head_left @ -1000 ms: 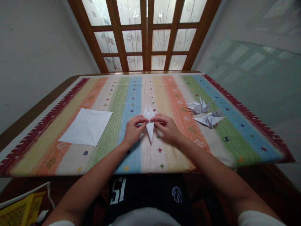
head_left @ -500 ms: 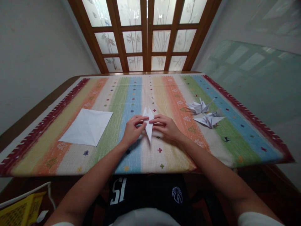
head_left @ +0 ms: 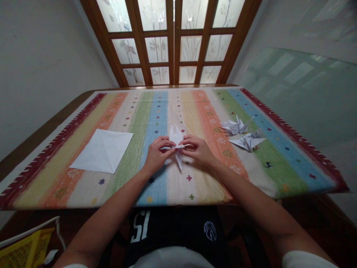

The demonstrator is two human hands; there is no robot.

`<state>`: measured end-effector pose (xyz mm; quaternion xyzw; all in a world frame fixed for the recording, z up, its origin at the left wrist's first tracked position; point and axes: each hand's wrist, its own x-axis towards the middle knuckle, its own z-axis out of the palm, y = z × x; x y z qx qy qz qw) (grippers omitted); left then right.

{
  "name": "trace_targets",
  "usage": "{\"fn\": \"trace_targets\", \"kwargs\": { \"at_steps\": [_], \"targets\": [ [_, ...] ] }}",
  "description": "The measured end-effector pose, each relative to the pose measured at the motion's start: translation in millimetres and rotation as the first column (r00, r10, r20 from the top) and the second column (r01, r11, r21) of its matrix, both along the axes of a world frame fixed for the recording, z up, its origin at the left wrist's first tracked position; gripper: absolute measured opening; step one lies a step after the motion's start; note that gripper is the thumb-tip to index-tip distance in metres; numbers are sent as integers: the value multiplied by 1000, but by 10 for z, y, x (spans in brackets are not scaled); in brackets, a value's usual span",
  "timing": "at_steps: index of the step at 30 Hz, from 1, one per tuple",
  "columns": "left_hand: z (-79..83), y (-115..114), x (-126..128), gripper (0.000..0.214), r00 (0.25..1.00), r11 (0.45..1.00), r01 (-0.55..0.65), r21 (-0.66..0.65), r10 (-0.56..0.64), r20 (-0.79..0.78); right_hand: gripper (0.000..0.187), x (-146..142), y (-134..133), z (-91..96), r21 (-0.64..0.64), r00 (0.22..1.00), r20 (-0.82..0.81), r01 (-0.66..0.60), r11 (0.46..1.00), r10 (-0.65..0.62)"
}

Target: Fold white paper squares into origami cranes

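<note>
Between my hands a white folded paper piece (head_left: 176, 137) is held above the cloth, with pointed tips rising at the top and a narrow point hanging below. My left hand (head_left: 157, 153) pinches its left side, and my right hand (head_left: 196, 150) pinches its right side. A thin flap stretches sideways between my fingers. To the left lies a flat, creased white paper square (head_left: 102, 150). Two white origami cranes (head_left: 234, 126) (head_left: 247, 142) rest on the cloth to the right, beyond my right hand.
A striped, multicoloured tablecloth (head_left: 200, 186) covers the table, with dark red borders at both sides. Frosted glass doors in a wooden frame (head_left: 173, 41) stand beyond the far edge. A yellow basket (head_left: 25, 249) sits low at the bottom left, below the table edge.
The paper piece has opened sideways, from a narrow vertical shape to one with a thin flap spread between my hands. My fingers have shifted along it. The other paper items have not moved.
</note>
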<state>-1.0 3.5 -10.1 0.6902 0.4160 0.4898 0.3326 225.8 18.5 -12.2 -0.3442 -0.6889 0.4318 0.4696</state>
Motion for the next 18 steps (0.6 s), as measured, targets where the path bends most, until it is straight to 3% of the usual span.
{"fn": "trace_targets", "kwargs": {
  "at_steps": [8, 15, 18],
  "targets": [
    [24, 5, -9, 19, 994, 990, -57, 132, 69, -90, 25, -17, 17, -6, 10, 998, 3, 64, 998, -65],
    [3, 0, 100, 35, 979, 993, -71, -90, 87, 183, 46, -97, -7, 37, -103, 986, -112, 115, 988, -126],
    [4, 1, 122, 42, 971, 991, -61, -122, 87, 221, 50, -111, -16, 53, -121, 986, -111, 111, 987, -124]
  ]
}}
